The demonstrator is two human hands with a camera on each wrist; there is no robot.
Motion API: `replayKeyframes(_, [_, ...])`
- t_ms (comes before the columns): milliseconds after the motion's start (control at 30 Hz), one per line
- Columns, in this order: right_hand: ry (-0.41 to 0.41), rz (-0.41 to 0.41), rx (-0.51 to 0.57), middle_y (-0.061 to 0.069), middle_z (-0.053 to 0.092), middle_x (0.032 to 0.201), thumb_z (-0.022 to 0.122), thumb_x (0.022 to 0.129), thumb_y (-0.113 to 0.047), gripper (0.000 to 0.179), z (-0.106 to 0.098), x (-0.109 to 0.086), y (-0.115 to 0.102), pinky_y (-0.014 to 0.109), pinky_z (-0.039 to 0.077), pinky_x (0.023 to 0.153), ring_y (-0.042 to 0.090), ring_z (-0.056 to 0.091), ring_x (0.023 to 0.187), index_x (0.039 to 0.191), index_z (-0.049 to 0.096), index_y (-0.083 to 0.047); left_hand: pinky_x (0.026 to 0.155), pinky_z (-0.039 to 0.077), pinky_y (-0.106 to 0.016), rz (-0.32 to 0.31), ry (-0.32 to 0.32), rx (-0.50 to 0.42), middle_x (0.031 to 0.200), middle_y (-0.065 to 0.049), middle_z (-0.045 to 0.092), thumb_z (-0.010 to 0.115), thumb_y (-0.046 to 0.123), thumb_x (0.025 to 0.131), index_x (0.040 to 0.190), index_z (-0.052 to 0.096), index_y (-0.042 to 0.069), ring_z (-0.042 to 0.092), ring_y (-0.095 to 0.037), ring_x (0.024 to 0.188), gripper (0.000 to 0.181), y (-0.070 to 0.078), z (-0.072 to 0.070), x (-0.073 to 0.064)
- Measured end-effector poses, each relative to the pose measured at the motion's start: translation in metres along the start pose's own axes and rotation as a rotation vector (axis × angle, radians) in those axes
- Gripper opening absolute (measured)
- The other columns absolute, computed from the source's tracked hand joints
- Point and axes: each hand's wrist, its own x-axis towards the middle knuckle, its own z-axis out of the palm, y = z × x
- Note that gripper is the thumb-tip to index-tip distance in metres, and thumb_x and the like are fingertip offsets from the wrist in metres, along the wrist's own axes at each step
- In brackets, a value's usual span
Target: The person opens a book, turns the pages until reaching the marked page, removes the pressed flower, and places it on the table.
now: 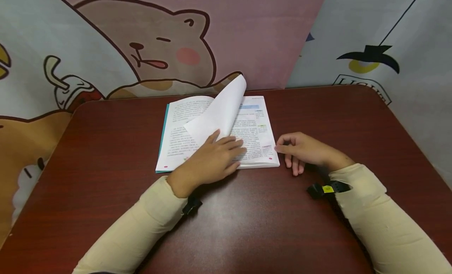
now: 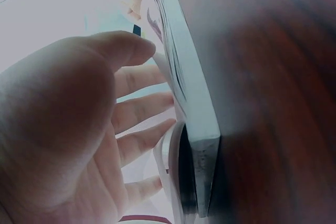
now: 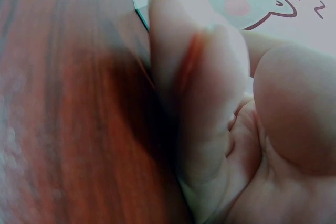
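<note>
An open book (image 1: 252,126) lies on the table, its printed pages facing up and a teal cover edge showing at the left. One loose page (image 1: 220,109) stands raised near the middle, its blank-looking side showing and its top curling over. The left hand (image 1: 212,158) lies over the book's lower middle, fingers spread and fairly straight, touching the raised page's foot. In the left wrist view its fingers (image 2: 139,111) reach across the pages beside the book's thick lower edge. At the right edge, the right hand (image 1: 305,150) pinches the book's margin between thumb and forefinger, other fingers hanging down.
The reddish-brown wooden table (image 1: 247,227) extends around the book. Behind it hangs a cloth backdrop (image 1: 265,38) with cartoon animals and a lamp drawing. Each wrist wears a black strap device (image 1: 323,189) below a cream sleeve (image 1: 374,211).
</note>
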Motion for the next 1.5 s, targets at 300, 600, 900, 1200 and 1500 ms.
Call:
replayKeyframes(300, [-0.002, 0.004, -0.002, 0.012, 0.063, 0.065, 0.055, 0.103, -0.031, 0.030, 0.0003, -0.0002, -0.0005, 0.038, 0.054, 0.044, 0.024, 0.065, 0.045, 0.109, 0.056, -0.002, 0.119, 0.024, -0.061, 0.033, 0.024, -0.015, 0.146, 0.003, 0.058, 0.059, 0.025, 0.099, 0.137, 0.062, 0.023, 0.047, -0.025, 0.141, 0.038, 0.0001, -0.0002, 0.0015])
replayKeyframes(600, [0.001, 0.002, -0.001, 0.011, 0.063, 0.064, 0.055, 0.103, -0.031, 0.030, 0.0000, -0.0001, -0.0008, 0.038, 0.054, 0.043, 0.024, 0.065, 0.044, 0.109, 0.056, -0.002, 0.118, 0.024, -0.063, 0.054, 0.015, -0.026, 0.145, 0.001, 0.058, 0.062, 0.018, 0.094, 0.135, 0.064, 0.023, 0.048, -0.027, 0.141, 0.041, 0.0004, -0.0030, 0.0009])
replayKeyframes(900, [0.000, 0.002, 0.003, 0.011, 0.063, 0.064, 0.055, 0.103, -0.032, 0.031, -0.0010, 0.0004, -0.0012, 0.039, 0.054, 0.043, 0.023, 0.064, 0.044, 0.110, 0.056, -0.002, 0.118, 0.024, -0.063, 0.050, 0.024, -0.020, 0.145, 0.003, 0.058, 0.061, 0.022, 0.098, 0.134, 0.065, 0.024, 0.048, -0.026, 0.141, 0.036, -0.0005, -0.0022, 0.0016])
replayKeyframes(1200, [-0.003, 0.010, 0.010, 0.011, 0.062, 0.063, 0.056, 0.102, -0.032, 0.031, -0.0007, 0.0011, -0.0015, 0.038, 0.054, 0.043, 0.023, 0.064, 0.044, 0.109, 0.056, -0.002, 0.118, 0.026, -0.062, 0.038, 0.042, -0.026, 0.143, 0.003, 0.060, 0.056, 0.017, 0.099, 0.135, 0.064, 0.021, 0.051, -0.025, 0.138, 0.037, -0.0002, -0.0014, 0.0022])
replayKeyframes(1500, [-0.016, 0.001, 0.013, 0.011, 0.062, 0.065, 0.060, 0.100, -0.031, 0.031, -0.0003, 0.0019, 0.0002, 0.039, 0.055, 0.043, 0.023, 0.065, 0.045, 0.109, 0.057, -0.002, 0.119, 0.026, -0.060, 0.010, 0.030, -0.034, 0.143, 0.003, 0.060, 0.057, 0.020, 0.101, 0.137, 0.062, 0.022, 0.051, -0.023, 0.138, 0.037, 0.0018, -0.0018, 0.0017])
